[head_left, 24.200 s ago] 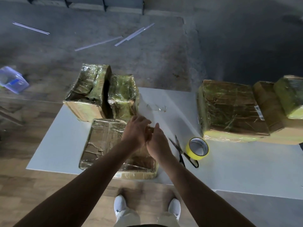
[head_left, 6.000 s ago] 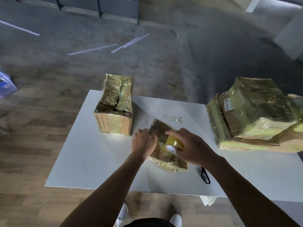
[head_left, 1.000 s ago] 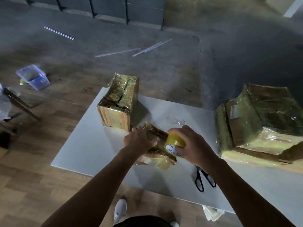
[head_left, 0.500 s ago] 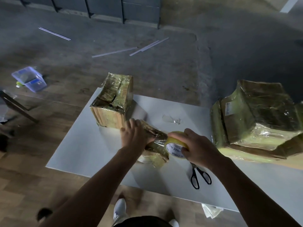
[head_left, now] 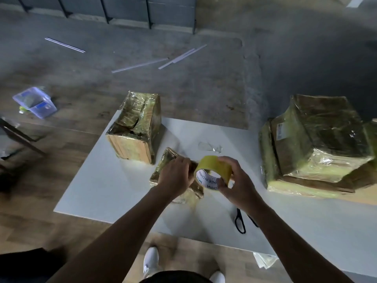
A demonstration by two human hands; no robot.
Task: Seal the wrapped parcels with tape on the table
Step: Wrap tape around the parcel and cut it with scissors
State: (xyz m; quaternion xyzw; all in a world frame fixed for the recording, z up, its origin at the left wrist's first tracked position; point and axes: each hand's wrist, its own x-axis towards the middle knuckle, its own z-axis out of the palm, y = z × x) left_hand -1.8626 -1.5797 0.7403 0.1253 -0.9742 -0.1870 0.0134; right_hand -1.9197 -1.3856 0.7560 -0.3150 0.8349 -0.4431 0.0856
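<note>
A small flat parcel (head_left: 166, 160) in shiny yellowish wrap lies at the middle of the white table (head_left: 106, 186). My left hand (head_left: 175, 176) grips it from above with curled fingers and covers much of it. Just right of the parcel my right hand (head_left: 236, 184) holds a yellow tape roll (head_left: 214, 169), tilted so its printed white core faces me. A taller wrapped box (head_left: 135, 124) stands at the table's far left. Larger wrapped parcels (head_left: 318, 141) are piled at the right.
Black scissors (head_left: 240, 221) lie on the table under my right forearm. A scrap of clear film (head_left: 210, 147) sits beyond the roll. A clear plastic tub (head_left: 34, 102) and thin white strips (head_left: 140, 65) lie on the floor. My white shoes (head_left: 151, 262) show below the table's near edge.
My right hand has lifted the tape roll up off the parcel and tilted it, showing its core. My left hand has stayed on the small parcel.
</note>
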